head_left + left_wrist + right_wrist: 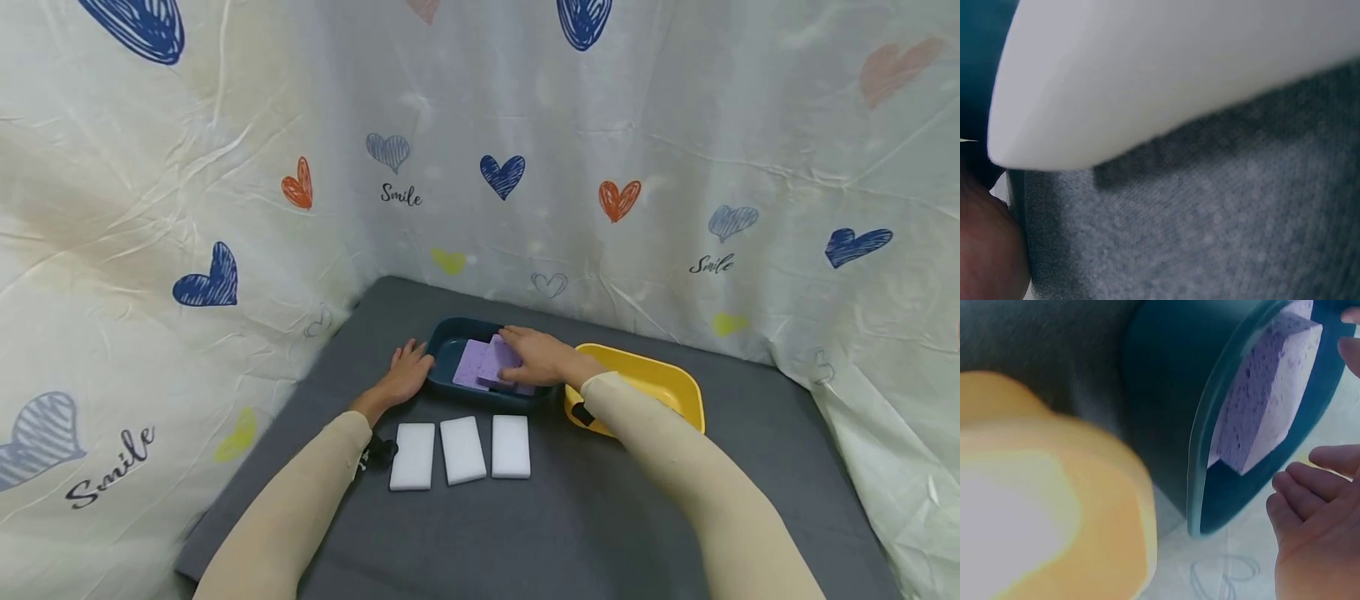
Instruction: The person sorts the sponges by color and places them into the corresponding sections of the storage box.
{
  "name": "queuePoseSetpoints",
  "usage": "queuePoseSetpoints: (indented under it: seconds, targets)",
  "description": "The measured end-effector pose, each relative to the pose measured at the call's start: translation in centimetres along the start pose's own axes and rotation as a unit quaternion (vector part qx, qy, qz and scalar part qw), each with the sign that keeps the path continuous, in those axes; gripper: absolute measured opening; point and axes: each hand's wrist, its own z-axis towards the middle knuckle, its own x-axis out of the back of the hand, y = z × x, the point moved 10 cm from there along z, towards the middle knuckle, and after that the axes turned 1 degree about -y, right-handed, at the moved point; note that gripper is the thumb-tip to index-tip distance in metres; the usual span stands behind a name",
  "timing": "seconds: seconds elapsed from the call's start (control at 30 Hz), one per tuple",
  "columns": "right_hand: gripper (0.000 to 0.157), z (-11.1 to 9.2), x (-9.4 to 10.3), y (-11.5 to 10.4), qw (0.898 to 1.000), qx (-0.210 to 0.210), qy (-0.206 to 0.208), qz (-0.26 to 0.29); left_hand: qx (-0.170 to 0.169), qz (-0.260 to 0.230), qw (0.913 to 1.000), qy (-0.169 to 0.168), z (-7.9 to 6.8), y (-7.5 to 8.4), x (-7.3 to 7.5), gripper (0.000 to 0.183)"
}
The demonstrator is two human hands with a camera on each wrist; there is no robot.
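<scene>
A dark teal bin (pixel 442 343) stands on the grey cloth, holding purple sponges. One purple sponge (pixel 498 360) lies on top of a flat purple sponge (pixel 469 363); its pitted side shows in the right wrist view. My right hand (pixel 546 357) reaches over the bin's right side, fingers spread around the upper sponge. In the right wrist view, a gap shows between those fingers (pixel 1304 490) and the sponge (pixel 1272 394). At the bin's left end, my left hand (pixel 405 372) has its fingertips right at the rim. Only part of this hand (pixel 991 250) shows in the left wrist view.
Three white blocks, the left one (pixel 412 456), the middle one (pixel 462 450) and the right one (pixel 511 447), lie in a row in front of the teal bin. A yellow bin (pixel 686 392) stands right of it, under my right forearm. A printed curtain (pixel 450 108) hangs behind.
</scene>
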Motion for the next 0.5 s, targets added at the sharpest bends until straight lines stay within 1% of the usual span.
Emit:
queuePoseSetpoints:
  seconds: [0.13, 0.33, 0.5]
  targets:
    - [0.087, -0.7, 0.8, 0.9, 1.0, -0.014, 0.008, -0.002, -0.008, -0.001, 1.0, 0.004, 0.4, -0.4, -0.1, 0.07]
    - [0.084, -2.1, 1.9, 2.5, 0.999, -0.031, 0.015, 0.005, -0.007, -0.001, 1.0, -0.005, 1.2, -1.4, -0.6, 0.081]
    - [0.082, -3.3, 3.0, 3.9, 0.999, -0.03, 0.026, 0.005, -0.008, 0.006, 0.9999, -0.003, 1.1, -1.3, -0.3, 0.087]
